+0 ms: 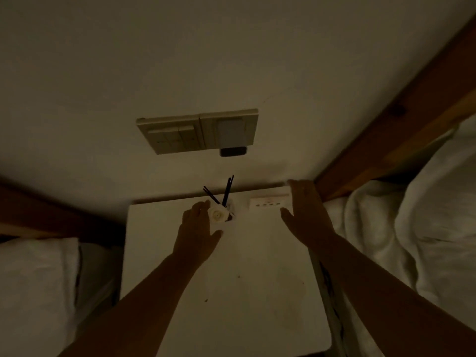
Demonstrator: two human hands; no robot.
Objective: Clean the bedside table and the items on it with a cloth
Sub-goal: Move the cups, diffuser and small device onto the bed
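The room is dim. A white bedside table [231, 292] fills the lower middle of the head view. At its back stands a reed diffuser [222, 204] with dark sticks and a white flower. My left hand [197, 233] is spread open just left of the diffuser, fingertips close to the flower; I cannot tell whether they touch. A flat white box [265, 203] lies at the back right corner. My right hand [306, 215] hovers open over that box's right end, fingers apart. No cloth is visible.
A switch panel [175, 135] with a plugged-in adapter [233, 140] is on the wall above the table. Beds flank the table: a white pillow [38, 279] left, rumpled white bedding [412, 228] and a wooden headboard [399, 119] right. Small dark specks dot the tabletop.
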